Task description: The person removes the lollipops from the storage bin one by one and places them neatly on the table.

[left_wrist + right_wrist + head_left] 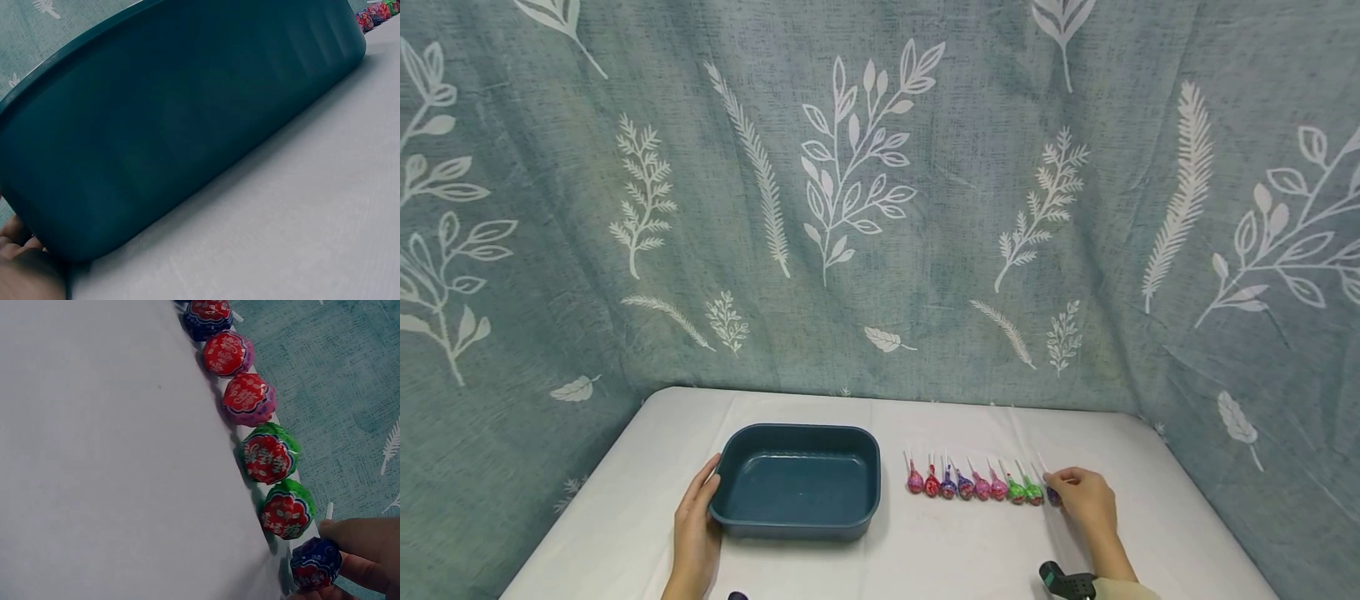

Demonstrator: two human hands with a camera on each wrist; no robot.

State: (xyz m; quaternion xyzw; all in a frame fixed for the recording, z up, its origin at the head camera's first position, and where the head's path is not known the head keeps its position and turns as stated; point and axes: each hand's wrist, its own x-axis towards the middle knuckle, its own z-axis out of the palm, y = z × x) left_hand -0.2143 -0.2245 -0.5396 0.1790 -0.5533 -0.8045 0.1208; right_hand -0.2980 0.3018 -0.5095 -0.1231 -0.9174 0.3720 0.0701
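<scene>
My right hand [1086, 502] pinches a dark blue-purple lollipop [316, 564] between thumb and fingers, at the right end of a row of lollipops. Beside it lie two green lollipops [286, 510], then pink, blue and red ones to the left, sticks pointing toward the back. My left hand [695, 529] rests against the left wall of a dark teal rectangular bin [793, 528], its fingers fairly straight along the side. The bin's inside shows nothing in it. In the left wrist view, only part of that hand shows at the bin's lower corner.
A white cloth [955, 554] covers the table. Teal curtains [850, 333] with white leaf prints stand behind and at both sides. A black wrist camera strap [1067, 582] sits on my right wrist. The lollipop row lies right of the bin.
</scene>
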